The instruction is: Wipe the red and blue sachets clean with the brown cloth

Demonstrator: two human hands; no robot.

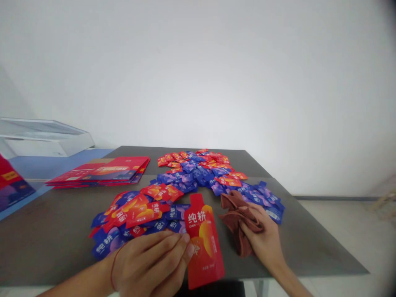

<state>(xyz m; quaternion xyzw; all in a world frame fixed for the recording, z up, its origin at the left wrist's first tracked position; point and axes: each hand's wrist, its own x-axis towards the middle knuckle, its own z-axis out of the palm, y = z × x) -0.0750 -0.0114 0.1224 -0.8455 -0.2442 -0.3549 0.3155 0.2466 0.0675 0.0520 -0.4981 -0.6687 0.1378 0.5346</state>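
Fingers (173, 247) closed on red sachet (208, 255), brown cloth (239, 225)

From afar, I see the left hand (154, 262) pinching the red sachet's side near the table's (46, 231) front edge, seemingly leaving its print uncovered. Beside it, the right hand (264, 233) bunches the brown cloth, probably for compactness. Loose sachets (201, 179) lie beyond.

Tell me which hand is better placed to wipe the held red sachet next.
Probably the right hand: it holds the bunched brown cloth just beside the red sachet. The left hand is pinching that sachet's edge, so it seems better suited to steadying it.
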